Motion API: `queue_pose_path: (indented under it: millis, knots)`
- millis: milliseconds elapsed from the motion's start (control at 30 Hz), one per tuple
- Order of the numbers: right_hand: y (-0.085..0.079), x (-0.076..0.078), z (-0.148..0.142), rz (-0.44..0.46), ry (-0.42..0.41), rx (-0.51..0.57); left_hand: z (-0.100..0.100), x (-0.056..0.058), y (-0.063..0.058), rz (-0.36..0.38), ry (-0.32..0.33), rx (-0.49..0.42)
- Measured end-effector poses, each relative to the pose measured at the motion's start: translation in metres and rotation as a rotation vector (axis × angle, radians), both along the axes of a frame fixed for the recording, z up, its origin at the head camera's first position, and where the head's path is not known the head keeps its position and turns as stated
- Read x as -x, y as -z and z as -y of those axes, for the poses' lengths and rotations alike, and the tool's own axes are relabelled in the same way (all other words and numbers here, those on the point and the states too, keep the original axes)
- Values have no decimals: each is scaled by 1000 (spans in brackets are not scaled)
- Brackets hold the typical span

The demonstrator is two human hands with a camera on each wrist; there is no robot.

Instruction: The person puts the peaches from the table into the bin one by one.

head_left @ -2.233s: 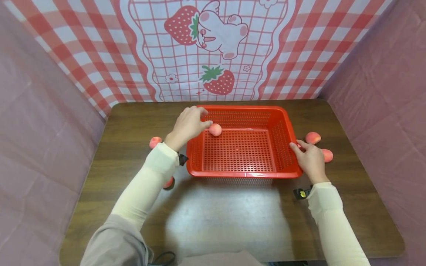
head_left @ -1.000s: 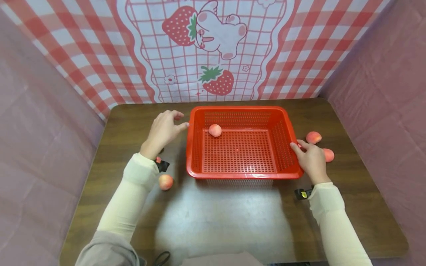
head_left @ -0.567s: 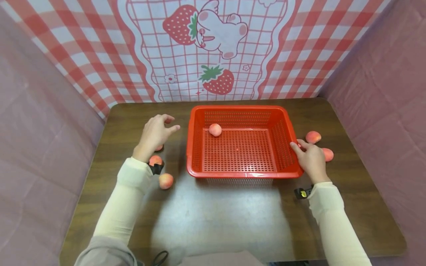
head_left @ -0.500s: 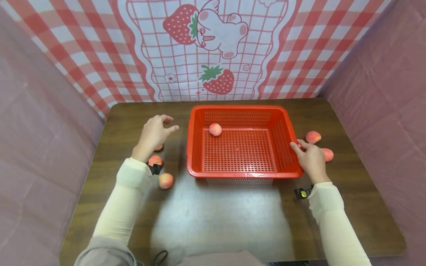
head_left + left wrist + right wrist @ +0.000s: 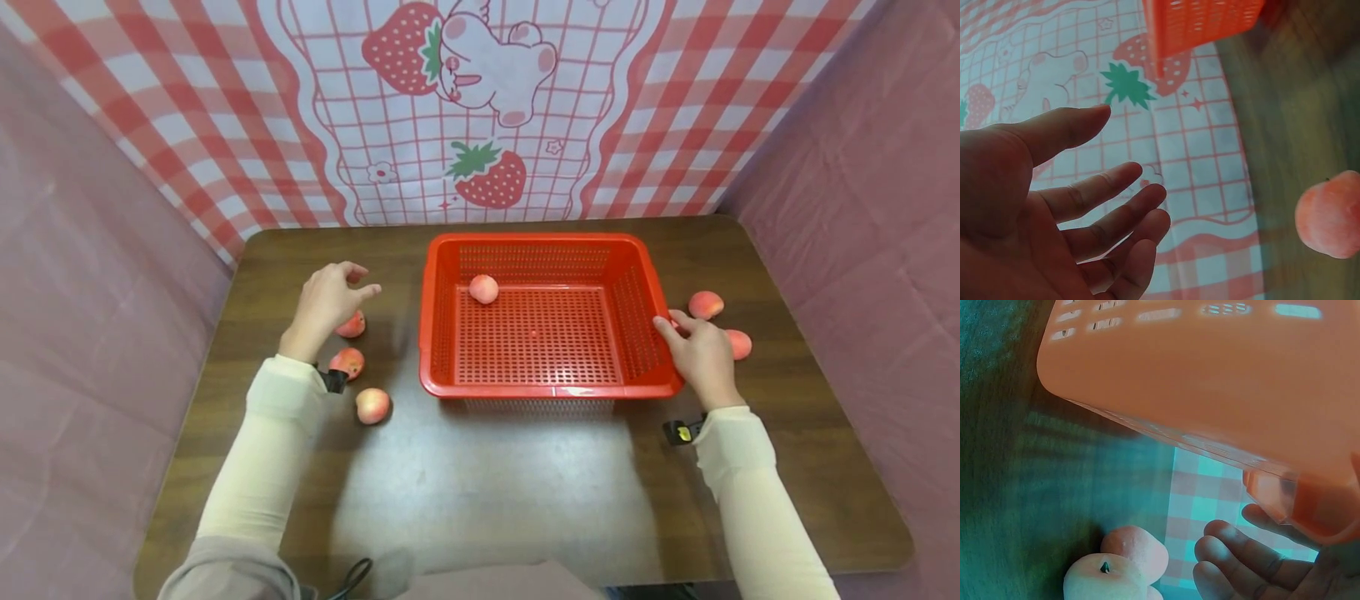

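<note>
Fingers spread and loosely bent, my left hand (image 5: 326,304) hovers over the left side of the table with nothing in it. Just below it are a peach (image 5: 351,324) and a second peach (image 5: 347,363); a yellower peach (image 5: 372,406) lies nearer the front. My right hand (image 5: 701,358) grips the right rim of a red plastic basket (image 5: 551,392), thumb over the edge and the other fingers outside, below the rim in the right wrist view. One peach (image 5: 483,289) sits inside the basket at the back left.
To the right of the basket, a peach (image 5: 706,305) and another peach (image 5: 738,344) lie close to my right hand. The brown wooden table (image 5: 810,467) ends at a checked strawberry cloth (image 5: 285,125) behind. Pink curtains (image 5: 847,208) hang at both sides.
My left hand has moved left, away from the peach inside the basket, uncovering the peaches on the left. That peach and my right hand on the rim stay in place.
</note>
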State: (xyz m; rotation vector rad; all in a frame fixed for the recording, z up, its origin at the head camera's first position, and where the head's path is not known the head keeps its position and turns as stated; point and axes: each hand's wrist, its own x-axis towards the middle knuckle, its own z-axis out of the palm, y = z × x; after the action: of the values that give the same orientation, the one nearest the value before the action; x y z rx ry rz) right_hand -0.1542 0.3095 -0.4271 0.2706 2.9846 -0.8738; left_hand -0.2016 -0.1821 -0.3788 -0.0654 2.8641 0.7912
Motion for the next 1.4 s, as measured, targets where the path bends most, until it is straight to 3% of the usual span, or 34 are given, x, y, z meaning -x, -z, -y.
queue_pose_path:
  millis: [333, 633, 867, 1400]
  knots:
    - [1, 1, 1, -52, -17, -41, 12, 0, 19, 9, -19, 47]
    - [0, 1, -1, -30, -7, -24, 22, 1, 35, 95, -35, 52]
    - [2, 0, -1, -37, 3, -18, 29, 1, 47, 113, -51, 32]
    - [2, -1, -2, -11, 1, -10, 39, -1, 63, 133, -66, 52]
